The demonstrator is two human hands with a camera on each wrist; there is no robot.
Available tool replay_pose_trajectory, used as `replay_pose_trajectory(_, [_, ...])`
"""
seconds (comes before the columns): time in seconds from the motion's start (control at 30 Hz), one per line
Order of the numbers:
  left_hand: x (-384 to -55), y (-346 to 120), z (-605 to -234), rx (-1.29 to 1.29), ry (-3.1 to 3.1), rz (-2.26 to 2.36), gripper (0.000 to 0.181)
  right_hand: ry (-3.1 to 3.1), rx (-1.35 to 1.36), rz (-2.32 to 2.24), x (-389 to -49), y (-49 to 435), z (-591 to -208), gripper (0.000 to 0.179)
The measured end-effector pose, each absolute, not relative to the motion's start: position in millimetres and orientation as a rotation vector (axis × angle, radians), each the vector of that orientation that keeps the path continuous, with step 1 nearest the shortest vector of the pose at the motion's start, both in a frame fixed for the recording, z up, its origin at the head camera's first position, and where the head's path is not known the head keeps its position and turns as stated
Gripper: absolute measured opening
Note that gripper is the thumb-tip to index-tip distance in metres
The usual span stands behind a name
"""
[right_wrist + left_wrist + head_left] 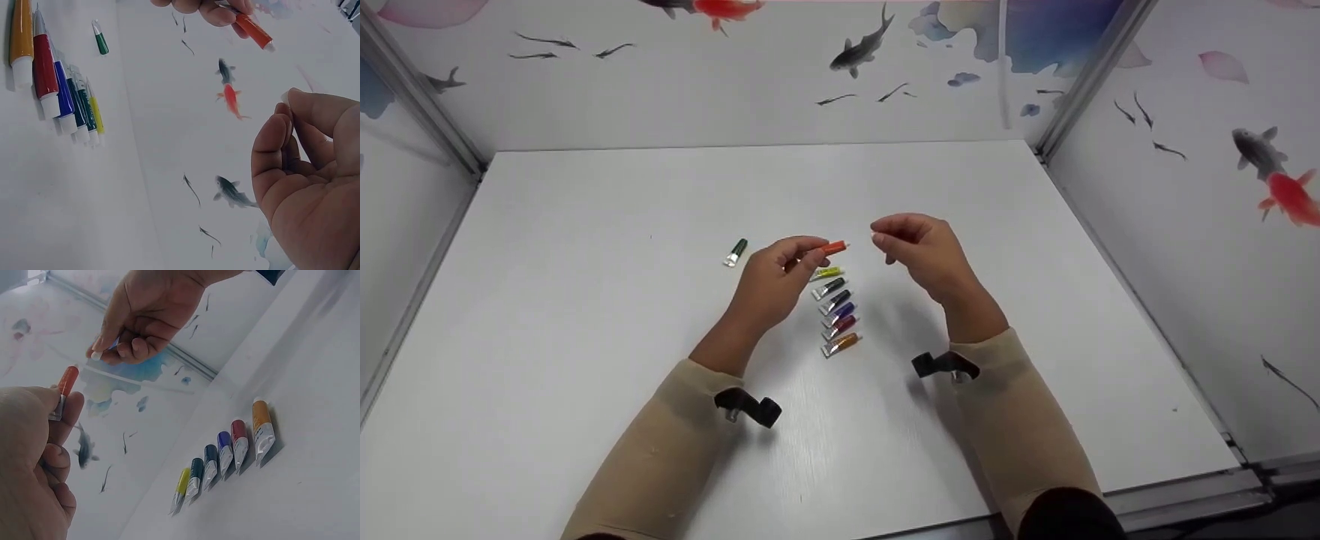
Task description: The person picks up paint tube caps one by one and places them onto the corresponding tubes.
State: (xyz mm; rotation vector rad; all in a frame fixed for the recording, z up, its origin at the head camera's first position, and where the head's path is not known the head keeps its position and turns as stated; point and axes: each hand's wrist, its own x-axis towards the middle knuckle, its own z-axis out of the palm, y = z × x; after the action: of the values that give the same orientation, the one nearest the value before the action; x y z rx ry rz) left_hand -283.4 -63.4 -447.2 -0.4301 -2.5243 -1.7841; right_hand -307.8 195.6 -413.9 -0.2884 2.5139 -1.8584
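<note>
My left hand [776, 281] pinches an orange-red paint tube [834, 247] between thumb and fingers, its nozzle pointing right. In the left wrist view the tube [68, 380] shows a small bare tip. Across a gap, my right hand [934, 255] holds a small white cap [96, 356] between thumb and forefinger, apart from the tube. Below the hands several paint tubes lie in a column: yellow [830, 272], two dark green or black ones, blue-violet [840, 313], red [841, 327] and ochre [841, 344], all with white caps.
A green tube [736, 253] lies by itself left of my left hand. The white table [585, 315] is bounded by printed panels [780, 97] at the back and sides. Both forearms wear beige sleeves with black wrist mounts [748, 405].
</note>
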Motion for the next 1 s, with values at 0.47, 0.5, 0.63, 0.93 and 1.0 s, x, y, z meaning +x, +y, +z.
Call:
replay_pose_trajectory(0.47, [-282,-61,-445,-0.4,-2.548,-1.807,0.03,2.489,-0.431,-1.837,-306,183,-411,0.018])
replay_pose_trajectory(0.5, [-281,-61,-445,-0.399,-2.55,-1.807,0.031,2.487,-0.432,-1.837,-306,183,-411,0.018])
replay_pose_trajectory(0.63, [-281,-61,-445,-0.391,-2.549,-1.805,0.031,2.496,-0.426,-1.818,-305,180,-410,0.017])
replay_pose_trajectory(0.93, [-281,-62,-444,-0.384,-2.549,-1.807,0.03,2.504,-0.436,-1.796,-304,175,-408,0.016])
replay_pose_trajectory(1.0, [-281,-62,-444,-0.385,-2.548,-1.81,0.03,2.503,-0.436,-1.799,-303,175,-407,0.016])
